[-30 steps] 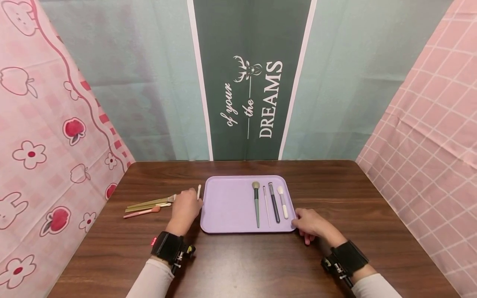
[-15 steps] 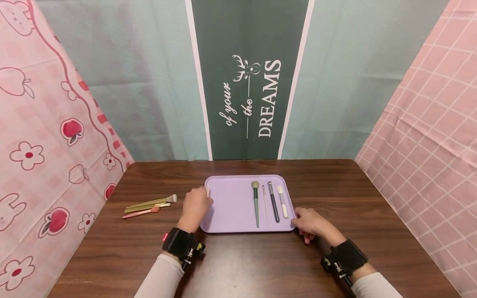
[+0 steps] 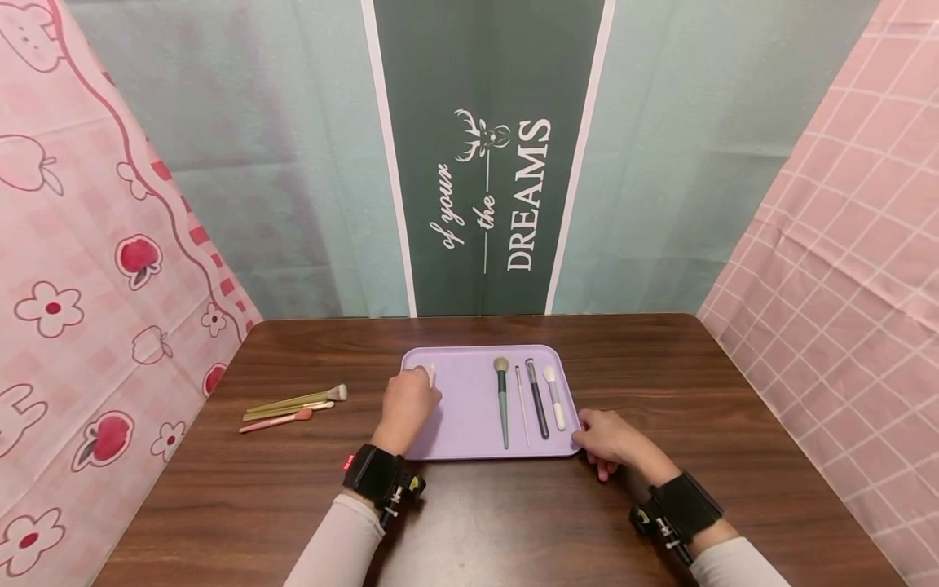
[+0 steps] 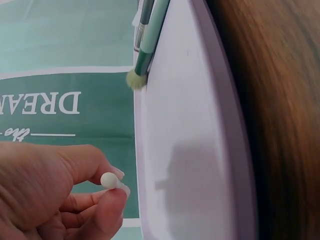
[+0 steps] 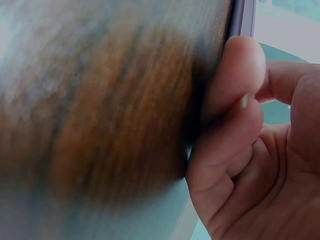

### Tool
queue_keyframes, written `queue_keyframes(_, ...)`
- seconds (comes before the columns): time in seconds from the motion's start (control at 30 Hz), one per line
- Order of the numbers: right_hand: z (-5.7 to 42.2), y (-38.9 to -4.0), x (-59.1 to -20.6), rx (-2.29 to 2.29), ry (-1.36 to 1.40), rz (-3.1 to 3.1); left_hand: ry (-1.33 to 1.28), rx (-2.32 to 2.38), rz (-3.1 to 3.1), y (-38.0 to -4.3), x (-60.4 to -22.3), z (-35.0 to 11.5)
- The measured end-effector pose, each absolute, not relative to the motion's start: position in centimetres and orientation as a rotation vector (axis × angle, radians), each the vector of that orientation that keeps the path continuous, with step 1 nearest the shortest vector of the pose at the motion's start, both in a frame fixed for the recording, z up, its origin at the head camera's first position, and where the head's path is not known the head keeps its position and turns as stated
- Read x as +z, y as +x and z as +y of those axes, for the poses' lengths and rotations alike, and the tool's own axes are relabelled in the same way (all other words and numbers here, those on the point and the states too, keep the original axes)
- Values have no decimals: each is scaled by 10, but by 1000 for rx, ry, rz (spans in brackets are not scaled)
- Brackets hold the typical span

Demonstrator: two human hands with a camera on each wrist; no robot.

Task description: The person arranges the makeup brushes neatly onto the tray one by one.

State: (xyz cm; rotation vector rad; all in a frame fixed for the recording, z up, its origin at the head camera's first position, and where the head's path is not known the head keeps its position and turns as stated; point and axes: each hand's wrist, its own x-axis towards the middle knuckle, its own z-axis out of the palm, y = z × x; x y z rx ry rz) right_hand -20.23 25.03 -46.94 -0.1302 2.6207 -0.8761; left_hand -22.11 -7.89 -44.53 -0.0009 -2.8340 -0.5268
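Note:
My left hand (image 3: 411,405) is over the left part of a lilac tray (image 3: 462,444). Between thumb and index finger it pinches a white makeup brush (image 4: 110,181), whose round end faces the left wrist camera; in the head view only a pale tip (image 3: 432,375) shows. On the tray's right half lie a green makeup brush (image 3: 502,403), a thin pale brush (image 3: 522,405), a dark brush (image 3: 538,398) and a white-and-grey brush (image 3: 554,397), side by side. My right hand (image 3: 610,438) grips the tray's right rim near the front corner, fingers curled.
Left of the tray, several brushes lie on the brown wooden table (image 3: 469,522): gold-handled brushes (image 3: 293,403) and a pink brush (image 3: 279,420). A printed curtain (image 3: 330,163) hangs behind the table, with pink cloths (image 3: 829,244) at the sides.
My left hand has moved right with the white makeup brush, from beside the tray's left edge to over its left part. The right hand stays at the rim.

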Motion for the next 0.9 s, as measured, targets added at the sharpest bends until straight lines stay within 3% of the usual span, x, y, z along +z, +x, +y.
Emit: queue_keyframes(0.9,249,-201,-466,-867,-110,2604,-47,-604,-2886,-230,-458,-25)
